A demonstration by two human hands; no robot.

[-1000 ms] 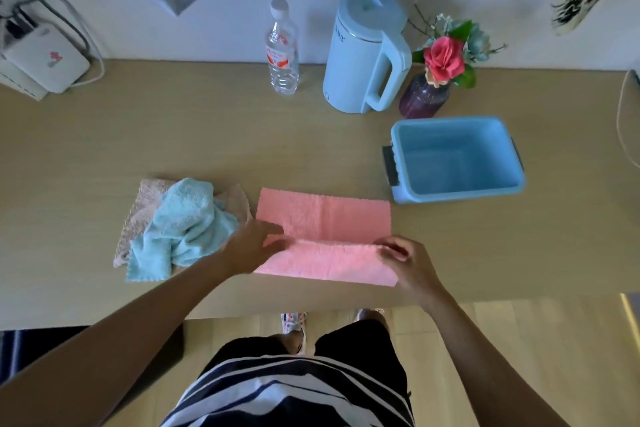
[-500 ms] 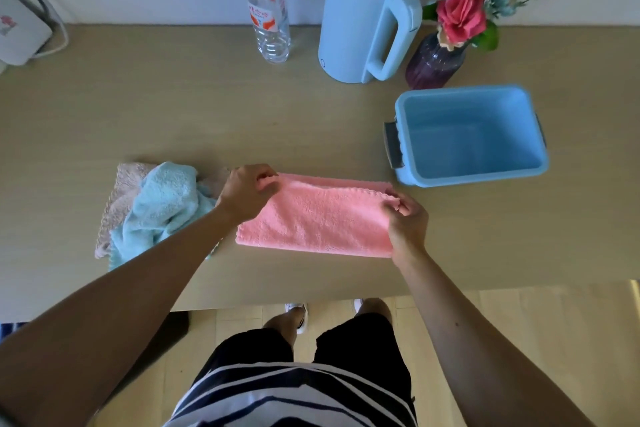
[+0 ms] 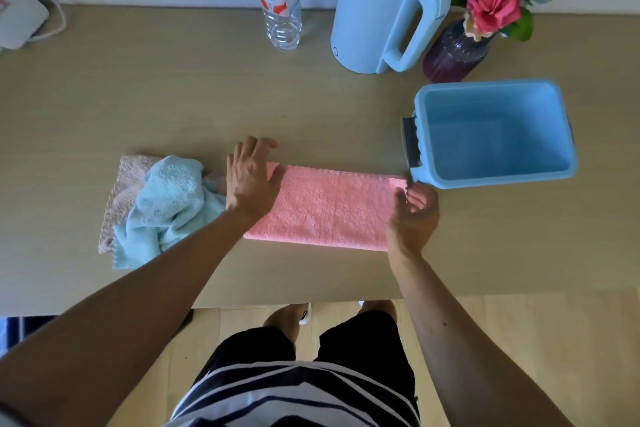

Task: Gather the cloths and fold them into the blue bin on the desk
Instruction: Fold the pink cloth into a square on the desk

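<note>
Head view of the bench [image 3: 173, 97] from above. One pink cloth [image 3: 329, 206], folded into a long strip, lies flat just left of the blue bin [image 3: 420, 177]; its long axis runs left to right, parallel to the bench's near edge, and its right end points at the bin's near left corner, close to touching it. The scalloped edge faces away from the person, and the smooth folded edge faces toward them.

The left hand [image 3: 251, 180] rests palm down on the strip's far end from the bin, fingers spread and extended; its grip is released, pressing rather than pinching. The right hand [image 3: 414, 210] sits at the strip's bin-side end, fingers curled with the thumb at the cloth's corner; whether this grip actually pinches the cloth cannot be told.

Farther left of the bin, beyond the left hand, lie two more cloths in a heap: one light blue cloth [image 3: 166, 208], crumpled, on top of one beige cloth [image 3: 130, 177]. Total cloths: three. The single bin stands upright, opening upward.

Behind the bin stand one vase of flowers [image 3: 457, 54], one pale blue kettle [image 3: 374, 7] and one clear bottle [image 3: 280, 0].
</note>
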